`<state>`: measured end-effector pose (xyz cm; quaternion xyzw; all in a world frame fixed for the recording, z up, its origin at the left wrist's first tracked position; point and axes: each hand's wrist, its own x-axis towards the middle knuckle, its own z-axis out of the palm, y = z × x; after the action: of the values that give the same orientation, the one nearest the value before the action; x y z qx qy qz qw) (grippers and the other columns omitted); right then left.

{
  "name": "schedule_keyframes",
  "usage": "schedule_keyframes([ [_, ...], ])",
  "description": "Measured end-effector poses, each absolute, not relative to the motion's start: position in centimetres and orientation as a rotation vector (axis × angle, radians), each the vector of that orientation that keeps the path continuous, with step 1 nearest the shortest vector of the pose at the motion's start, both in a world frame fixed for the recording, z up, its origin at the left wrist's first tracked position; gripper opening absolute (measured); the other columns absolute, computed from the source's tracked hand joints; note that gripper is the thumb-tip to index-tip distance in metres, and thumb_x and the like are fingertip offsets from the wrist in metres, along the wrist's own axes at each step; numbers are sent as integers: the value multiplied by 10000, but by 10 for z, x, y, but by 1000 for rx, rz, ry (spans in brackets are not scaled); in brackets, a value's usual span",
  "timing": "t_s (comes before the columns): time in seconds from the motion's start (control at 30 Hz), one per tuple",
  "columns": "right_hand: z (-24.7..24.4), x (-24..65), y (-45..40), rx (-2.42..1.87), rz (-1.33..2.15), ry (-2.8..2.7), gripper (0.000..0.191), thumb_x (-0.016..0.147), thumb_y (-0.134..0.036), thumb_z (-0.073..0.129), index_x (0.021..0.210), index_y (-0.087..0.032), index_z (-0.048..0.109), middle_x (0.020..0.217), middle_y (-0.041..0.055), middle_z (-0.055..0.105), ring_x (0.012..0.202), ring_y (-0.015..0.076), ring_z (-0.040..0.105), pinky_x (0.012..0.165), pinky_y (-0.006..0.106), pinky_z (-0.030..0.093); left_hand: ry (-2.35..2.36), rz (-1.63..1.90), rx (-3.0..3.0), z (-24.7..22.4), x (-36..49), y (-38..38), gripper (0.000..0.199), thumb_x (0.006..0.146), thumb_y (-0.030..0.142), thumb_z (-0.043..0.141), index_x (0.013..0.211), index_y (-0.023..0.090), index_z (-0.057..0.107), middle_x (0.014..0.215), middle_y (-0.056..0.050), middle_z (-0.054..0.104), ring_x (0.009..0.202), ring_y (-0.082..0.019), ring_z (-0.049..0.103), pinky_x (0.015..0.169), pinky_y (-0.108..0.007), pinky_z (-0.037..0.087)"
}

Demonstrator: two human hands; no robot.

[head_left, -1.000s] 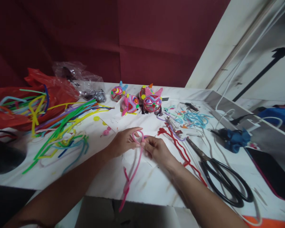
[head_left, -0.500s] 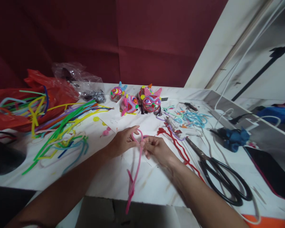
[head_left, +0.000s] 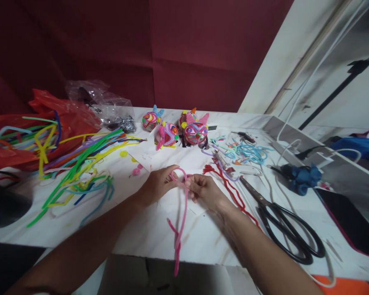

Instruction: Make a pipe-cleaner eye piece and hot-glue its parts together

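Lower end of a pink pipe cleaner (head_left: 183, 215) had swung rightward since the earlier frame, its loop held above the desk (head_left: 135, 241). The left hand (head_left: 158, 185) had fingers clamped on the loop; the right hand's (head_left: 205, 191) pinched its base. Black-handled scissors (head_left: 271, 208) lay to the right.

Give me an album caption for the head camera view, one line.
Right hand pinching a pink stem, left hand at its loop, black-handled scissors alongside.

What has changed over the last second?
The dangling end of the fuzzy pink pipe cleaner swung rightward. Nothing was visibly taken up or let go; the left hand and right hand stay at its loop. The black-handled metal scissors stayed put.
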<state>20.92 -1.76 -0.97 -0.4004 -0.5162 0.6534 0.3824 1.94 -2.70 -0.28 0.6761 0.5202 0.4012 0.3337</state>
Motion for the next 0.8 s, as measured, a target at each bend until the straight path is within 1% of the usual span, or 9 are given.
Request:
schedule_keyframes([
  [0.07,-9,214,-13,-1037,1644,-1344,444,562,-534,882,619,-173,631,454,-33,567,384,86,467,382,217,378,1314,1016,1815,0,18,-26,313,825,335,681,1120,241,726,812,9,715,690,-162,665,692,-221,491],
  [0.13,-7,220,-9,-1053,1618,-1368,438,570,-530,879,610,-174,627,479,-19,594,410,100,502,400,230,412,1289,1018,1853,1,15,-25,324,859,332,614,1145,224,723,737,11,699,638,-152,648,661,-218,486],
  [0.2,-2,227,-4,-1070,1599,-1403,414,579,-495,882,604,-175,622,499,-11,608,425,110,527,413,239,435,1300,1055,1876,0,13,-22,338,860,326,585,1142,204,725,691,11,689,599,-142,631,650,-214,488],
  [0.33,12,235,3,-1144,1562,-1544,351,617,-415,868,625,-165,622,499,-32,580,429,95,516,417,220,438,1393,1192,1904,-5,6,-14,299,857,337,557,1045,185,733,693,8,708,520,-115,587,603,-211,489],
  [0.43,17,228,8,-1281,1542,-1730,265,715,-323,788,621,-160,601,483,-55,533,418,79,486,418,202,428,1420,1257,1971,-7,2,-10,271,876,339,538,987,175,723,635,21,684,500,-110,572,577,-207,482],
  [0.53,18,213,15,-1435,1451,-2002,189,819,-228,653,652,-162,595,486,-56,520,430,79,476,435,193,415,1348,1288,2100,-7,-1,-8,186,868,288,588,906,167,724,718,-4,711,595,-120,620,601,-202,484],
  [0.6,18,203,21,-1509,1343,-2197,191,847,-196,602,660,-162,602,493,-51,529,437,82,465,445,195,403,1258,1264,2231,-8,-2,-8,119,848,233,630,858,164,726,816,-27,721,656,-122,635,619,-203,486],
  [0.7,20,191,28,-1568,1214,-2347,208,825,-160,610,617,-154,621,487,-42,542,449,88,471,474,201,392,1127,1165,2433,-12,-3,-6,97,849,156,638,832,166,732,896,-47,706,748,-135,652,712,-229,512],
  [0.8,25,182,32,-1610,1116,-2422,202,782,-128,647,580,-140,656,478,-23,562,506,109,536,524,202,402,1061,1035,2558,-19,-4,-3,132,852,100,628,842,178,733,932,-50,711,883,-167,668,831,-266,521],
])
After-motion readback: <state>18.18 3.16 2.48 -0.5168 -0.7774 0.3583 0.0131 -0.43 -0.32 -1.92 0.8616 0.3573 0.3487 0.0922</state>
